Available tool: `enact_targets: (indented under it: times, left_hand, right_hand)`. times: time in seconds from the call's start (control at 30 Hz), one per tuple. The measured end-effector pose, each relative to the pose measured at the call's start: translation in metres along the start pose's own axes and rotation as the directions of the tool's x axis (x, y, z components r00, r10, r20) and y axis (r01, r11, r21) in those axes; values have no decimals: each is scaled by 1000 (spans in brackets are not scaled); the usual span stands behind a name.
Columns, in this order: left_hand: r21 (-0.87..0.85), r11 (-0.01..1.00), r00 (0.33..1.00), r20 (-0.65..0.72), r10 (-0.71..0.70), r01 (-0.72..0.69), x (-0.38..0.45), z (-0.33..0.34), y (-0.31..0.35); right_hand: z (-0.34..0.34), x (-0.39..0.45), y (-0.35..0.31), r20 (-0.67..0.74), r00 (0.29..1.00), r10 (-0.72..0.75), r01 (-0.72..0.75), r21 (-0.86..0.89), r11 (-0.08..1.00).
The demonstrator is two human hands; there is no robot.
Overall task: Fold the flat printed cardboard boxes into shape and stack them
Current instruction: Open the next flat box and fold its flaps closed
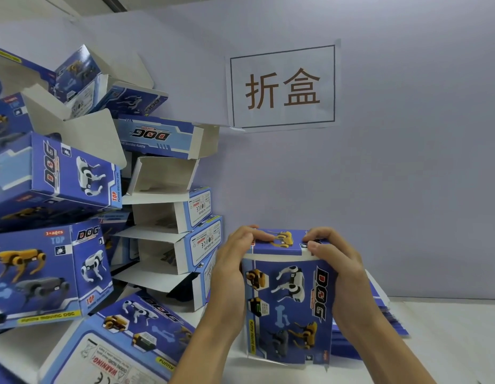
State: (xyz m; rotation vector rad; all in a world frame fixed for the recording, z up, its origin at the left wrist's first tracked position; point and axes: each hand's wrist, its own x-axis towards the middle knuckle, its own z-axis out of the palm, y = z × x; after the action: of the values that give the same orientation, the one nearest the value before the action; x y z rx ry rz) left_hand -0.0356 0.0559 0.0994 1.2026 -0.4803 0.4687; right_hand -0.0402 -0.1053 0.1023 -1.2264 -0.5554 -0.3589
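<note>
1. To the left of the hands, a pile (pixel 74 189) of folded boxes rose high and leaned toward the wall (pixel 407 189); its nearest boxes stood just beside the left hand (pixel 231 268)
2. Right of the hands and beyond the flats (pixel 379 322), the white table (pixel 448 342) lay bare up to the wall, the widest open room in view
3. Above the hands a paper sign (pixel 283 87) with two printed characters hung on the wall, well apart from the grip
4. The box (pixel 289 297) stood on end between both hands, its printed face toward the camera and its top flap folded over
5. The left hand gripped the box's left side, fingers curled over the top flap and thumb against the side
6. The right hand (pixel 340 267) gripped the right side likewise, fingertips pressing down on the flap and thumb at the top edge
7. The stack of flats lay just behind and below the right hand, largely hidden by the wrist and the box
8. The box's far side and base could not be seen, and whether the flap was fully tucked could not be told
9. The pile ran off the left and bottom edges, and its small print was too blurred to read
</note>
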Motion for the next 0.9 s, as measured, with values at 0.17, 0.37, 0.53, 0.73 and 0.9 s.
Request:
enact_targets:
  times: [0.17,0.37,0.53,0.73,0.9]
  left_hand:
    - [106,992,996,65,55,-62,-4,7,3]
    - [110,991,997,26,76,-79,-2,7,-1]
    - [-19,999,998,41,40,-39,-3,4,-2]
    - [23,1000,998,69,8,-10,-4,7,2]
    - [40,999,999,36,-7,6,-3,8,4]
  right_hand:
    - [3,1,2,-28,999,-30,29,-36,999]
    - [3,0,3,-12,999,-32,31,-21,999]
    - [6,0,3,-26,999,-47,45,-73,996]
    - [4,0,2,-51,997,-58,53,-83,995]
    - [7,-2,4,-5,999,-47,46,-58,997]
